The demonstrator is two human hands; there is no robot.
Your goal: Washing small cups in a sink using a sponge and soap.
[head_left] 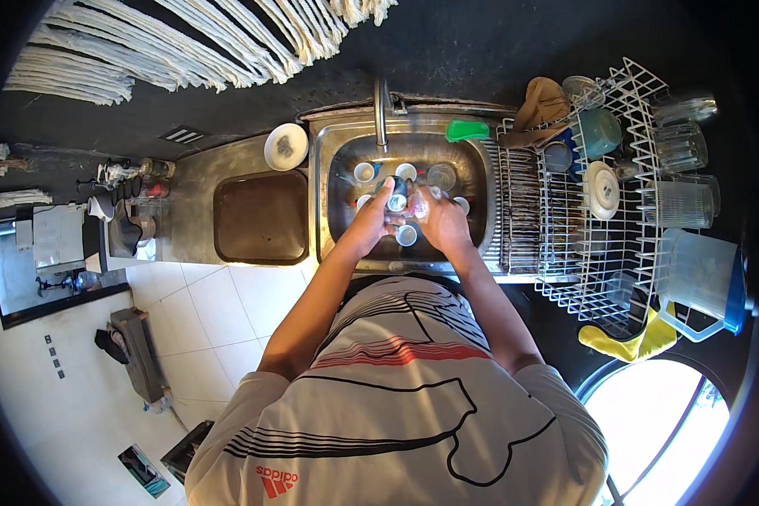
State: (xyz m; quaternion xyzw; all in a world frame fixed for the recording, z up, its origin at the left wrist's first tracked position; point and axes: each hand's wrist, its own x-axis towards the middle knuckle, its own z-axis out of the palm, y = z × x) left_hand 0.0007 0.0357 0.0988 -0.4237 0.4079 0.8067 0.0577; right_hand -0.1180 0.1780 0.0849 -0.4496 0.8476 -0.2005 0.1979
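Over the metal sink (322, 181), my left hand (373, 226) grips a small dark cup (395, 187) with a pale mouth tilted toward me. Close beside it is my right hand (444, 223), its fingers curled around something whitish and pink, perhaps suds; its kind is too small to tell. Several small cups sit in the basin around my hands: one white-rimmed cup (363, 172) at the left, another cup (406, 171) behind, and a third cup (406, 235) nearer me. A clear glass (442, 175) stands behind my right hand. The faucet (381, 118) reaches over the sink's back.
Right of the sink, a white wire rack (603, 261) holds glasses, bowls and a cup. A clear pitcher (698, 271) and yellow glove (632, 340) lie beyond. A green holder (467, 130) is on the back rim. Leftward are a brown tray (261, 218) and white bowl (287, 147).
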